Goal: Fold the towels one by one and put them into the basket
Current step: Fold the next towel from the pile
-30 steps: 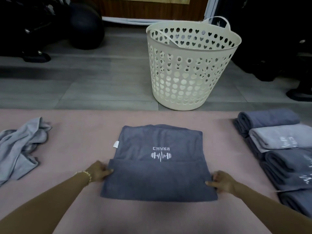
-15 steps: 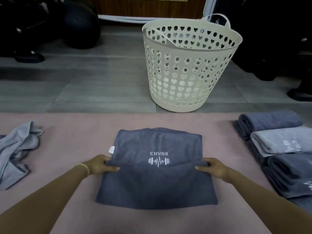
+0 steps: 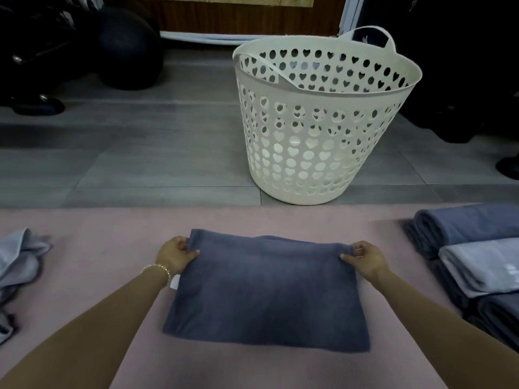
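At the left edge of the frame a crumpled light grey towel (image 3: 16, 265) lies on the pink mat (image 3: 84, 234). Your left grip (image 3: 175, 255) pinches the far left corner of the dark blue-grey towel (image 3: 266, 293), which lies flat on the mat in the lower centre as a plain, smooth rectangle, with a white tag (image 3: 174, 282) peeking out by your wrist. Above it, right of centre, the cream basket (image 3: 323, 130) with heart-shaped holes stands on the grey floor. Your right grip (image 3: 365, 258) pinches the far right corner. Folded towels (image 3: 471, 265) are stacked at the right edge.

Half a second ago both grips held the fold midway, and the white logo showed beyond it; now the fold reaches the far edge and covers the logo.
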